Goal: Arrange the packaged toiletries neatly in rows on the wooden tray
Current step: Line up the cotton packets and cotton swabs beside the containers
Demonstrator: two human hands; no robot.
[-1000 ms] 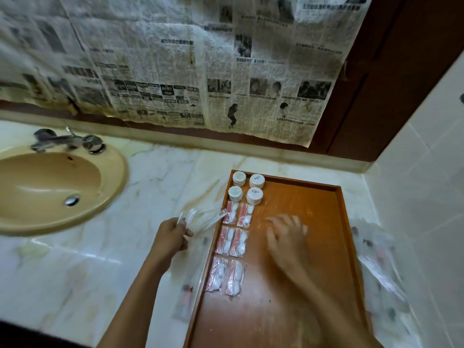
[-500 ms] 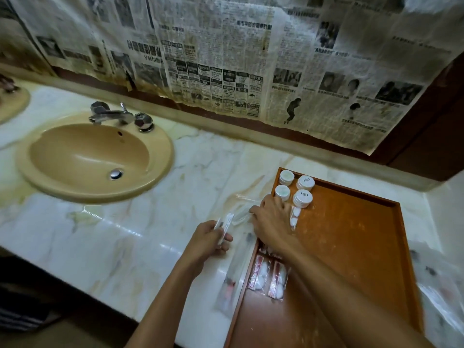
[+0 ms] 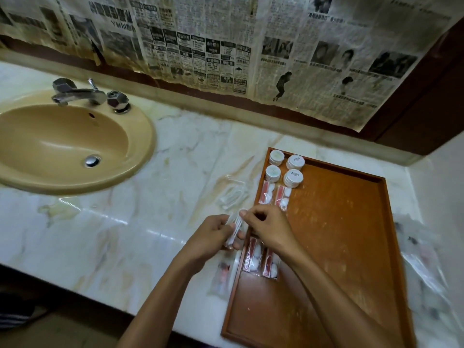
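Packet (image 3: pixel 234 228), clear, just left of tray (image 3: pixel 351 247) rim: left hand (image 3: pixel 213 238) fingers curled round it, right hand (image 3: pixel 268 226) fingertips pinching its top end.

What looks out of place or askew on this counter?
Several clear packets lie off the wooden tray: a loose one on the marble beside its left rim, another near the front left, and a blurred heap to its right. Newspaper covers the wall, edges ragged and stained.
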